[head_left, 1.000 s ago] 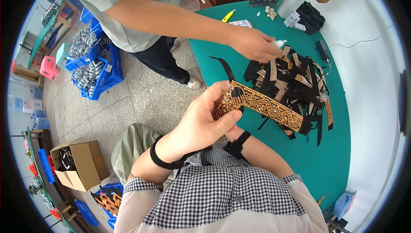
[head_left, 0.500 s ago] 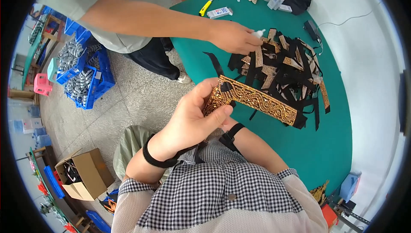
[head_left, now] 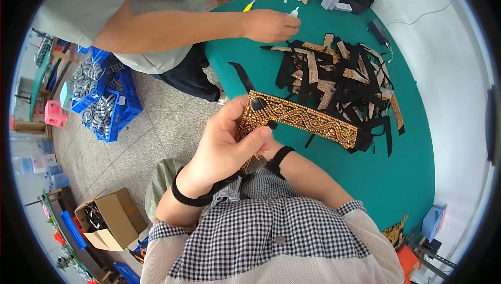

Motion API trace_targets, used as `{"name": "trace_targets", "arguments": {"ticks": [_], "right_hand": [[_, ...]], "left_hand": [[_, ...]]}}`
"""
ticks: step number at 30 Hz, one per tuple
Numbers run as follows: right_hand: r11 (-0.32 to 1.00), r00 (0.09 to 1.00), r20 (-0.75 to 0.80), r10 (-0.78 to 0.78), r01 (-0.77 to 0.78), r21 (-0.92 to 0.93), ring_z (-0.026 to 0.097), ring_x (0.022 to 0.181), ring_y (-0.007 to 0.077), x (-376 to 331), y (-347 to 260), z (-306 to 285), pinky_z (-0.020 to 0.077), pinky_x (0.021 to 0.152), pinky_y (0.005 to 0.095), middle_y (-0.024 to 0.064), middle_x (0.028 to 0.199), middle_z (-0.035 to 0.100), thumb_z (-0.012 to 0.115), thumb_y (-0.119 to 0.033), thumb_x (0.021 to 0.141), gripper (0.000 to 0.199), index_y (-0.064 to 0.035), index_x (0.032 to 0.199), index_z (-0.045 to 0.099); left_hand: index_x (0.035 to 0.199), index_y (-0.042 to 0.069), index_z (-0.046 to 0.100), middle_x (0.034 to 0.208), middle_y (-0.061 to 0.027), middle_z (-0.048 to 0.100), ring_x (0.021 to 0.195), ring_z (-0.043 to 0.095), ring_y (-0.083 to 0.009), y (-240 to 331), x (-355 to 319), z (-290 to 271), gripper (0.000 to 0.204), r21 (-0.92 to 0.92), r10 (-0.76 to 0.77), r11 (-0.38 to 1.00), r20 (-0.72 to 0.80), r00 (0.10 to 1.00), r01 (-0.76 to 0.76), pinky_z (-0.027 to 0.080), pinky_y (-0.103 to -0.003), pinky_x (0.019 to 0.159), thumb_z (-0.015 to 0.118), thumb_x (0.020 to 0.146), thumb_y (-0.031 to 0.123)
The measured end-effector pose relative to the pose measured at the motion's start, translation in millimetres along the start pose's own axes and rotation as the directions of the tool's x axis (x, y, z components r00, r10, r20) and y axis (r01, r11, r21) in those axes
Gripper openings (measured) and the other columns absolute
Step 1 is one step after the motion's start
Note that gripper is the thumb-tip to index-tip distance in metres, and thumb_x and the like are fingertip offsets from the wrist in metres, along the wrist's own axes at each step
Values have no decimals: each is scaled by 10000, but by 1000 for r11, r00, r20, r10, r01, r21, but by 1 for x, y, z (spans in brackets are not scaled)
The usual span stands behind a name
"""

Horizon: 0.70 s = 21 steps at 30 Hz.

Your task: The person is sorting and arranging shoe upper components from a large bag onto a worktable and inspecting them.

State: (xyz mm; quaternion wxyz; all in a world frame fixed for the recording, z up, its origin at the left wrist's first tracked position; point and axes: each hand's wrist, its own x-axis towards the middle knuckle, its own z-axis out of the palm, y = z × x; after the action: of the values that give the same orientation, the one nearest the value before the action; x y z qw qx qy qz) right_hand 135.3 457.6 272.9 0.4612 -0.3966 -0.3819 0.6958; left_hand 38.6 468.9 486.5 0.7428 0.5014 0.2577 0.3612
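Left fingers [head_left: 233, 110] pinching beaded strap [head_left: 308, 121] | right hand [head_left: 272, 150] (fingers mostly hidden): cannot tell

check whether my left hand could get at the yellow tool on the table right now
Probably not: the left hand is gripping the beaded band, and the co-worker's hand and forearm cross in front of the yellow tool, hiding part of it.

Green worktop [head_left: 396, 174], speckled tile floor [head_left: 167, 122], white wall [head_left: 459, 91].
The wall follows the worktop's right edge; well beyond its left edge, a pink plastic stool [head_left: 55, 113] stands on the floor.
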Motion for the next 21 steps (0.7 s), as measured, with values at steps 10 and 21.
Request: {"name": "trace_targets", "arguments": {"ticks": [10,21], "right_hand": [[995,987,-129,-100,96,-41,525,655,81,7,-7,-23,441,545,211,7,781,549,486,-145,837,145,-48,926,546],[978,924,-322,-205,184,-94,523,629,85,-19,6,-29,445,545,218,16,753,552,545,-130,816,148,-23,918,555]], "left_hand": [[1163,-36,391,912,-56,543,671,533,-75,-4,7,6,360,22,-42,999,37,998,41,472,-200,594,512,824,-22],[1135,-37,412,820,-31,543,642,530,-72,-13,13,1,349,99,15,995,26,1000,-18,450,-198,568,526,806,-27]]}}
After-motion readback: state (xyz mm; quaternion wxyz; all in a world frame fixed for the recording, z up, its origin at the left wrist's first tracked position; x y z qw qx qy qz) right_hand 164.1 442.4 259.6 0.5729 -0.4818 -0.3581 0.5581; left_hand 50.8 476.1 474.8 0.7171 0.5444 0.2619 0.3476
